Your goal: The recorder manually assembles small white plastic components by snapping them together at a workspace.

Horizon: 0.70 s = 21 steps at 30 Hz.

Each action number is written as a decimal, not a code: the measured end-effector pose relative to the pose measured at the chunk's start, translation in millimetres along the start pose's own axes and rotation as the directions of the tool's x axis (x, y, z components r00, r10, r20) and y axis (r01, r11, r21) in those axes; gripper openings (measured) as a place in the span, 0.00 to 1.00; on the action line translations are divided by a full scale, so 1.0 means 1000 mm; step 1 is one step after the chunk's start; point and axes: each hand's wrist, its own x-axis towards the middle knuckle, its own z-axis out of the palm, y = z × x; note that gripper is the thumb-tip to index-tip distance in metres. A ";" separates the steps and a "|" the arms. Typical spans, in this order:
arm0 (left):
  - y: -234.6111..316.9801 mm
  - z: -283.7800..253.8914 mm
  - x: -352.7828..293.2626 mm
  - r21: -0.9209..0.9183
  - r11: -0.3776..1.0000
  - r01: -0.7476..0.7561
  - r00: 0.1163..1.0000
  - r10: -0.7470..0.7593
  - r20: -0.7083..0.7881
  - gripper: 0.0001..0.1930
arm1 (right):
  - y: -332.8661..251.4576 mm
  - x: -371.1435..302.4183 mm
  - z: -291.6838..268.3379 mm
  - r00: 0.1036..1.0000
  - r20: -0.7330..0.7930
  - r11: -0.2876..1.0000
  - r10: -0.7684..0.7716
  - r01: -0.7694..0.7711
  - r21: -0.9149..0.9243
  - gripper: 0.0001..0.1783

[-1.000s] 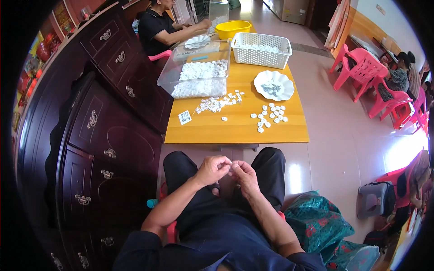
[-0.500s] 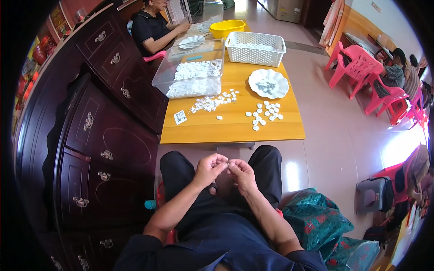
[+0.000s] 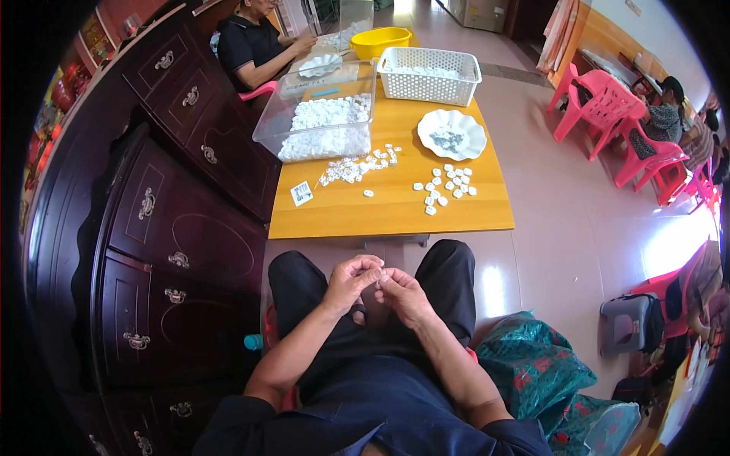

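Tiny pale piece [image 3: 382, 272], its shape mostly hidden, is pinched between left hand [image 3: 353, 283] and right hand [image 3: 405, 295], held together.

right hand [image 3: 404, 295]: curled tighter | co-worker's hand [image 3: 304, 43]: withdrawn from far clear bin [image 3: 356, 15] | striped-top person [image 3: 698, 147]: leaning lower

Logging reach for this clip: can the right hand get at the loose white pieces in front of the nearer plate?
Probably yes: the white pieces lie uncovered on the table, with nothing standing between them and the right hand, though its fingertips meet those of the left hand.
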 end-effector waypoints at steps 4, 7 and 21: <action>0.015 -0.005 0.000 -0.025 0.994 0.106 0.990 -0.103 0.095 0.05 | -0.002 -0.001 -0.002 0.998 0.061 1.000 -0.012 0.011 0.009 0.07; 0.031 -0.009 0.001 0.101 0.993 0.066 0.983 -0.083 0.165 0.03 | -0.005 -0.004 0.006 1.000 0.002 0.999 -0.016 0.016 -0.033 0.05; 0.044 -0.003 0.002 0.528 0.829 -0.182 0.983 0.137 0.124 0.02 | -0.003 -0.002 0.007 0.983 -0.136 0.973 -0.122 0.092 -0.210 0.06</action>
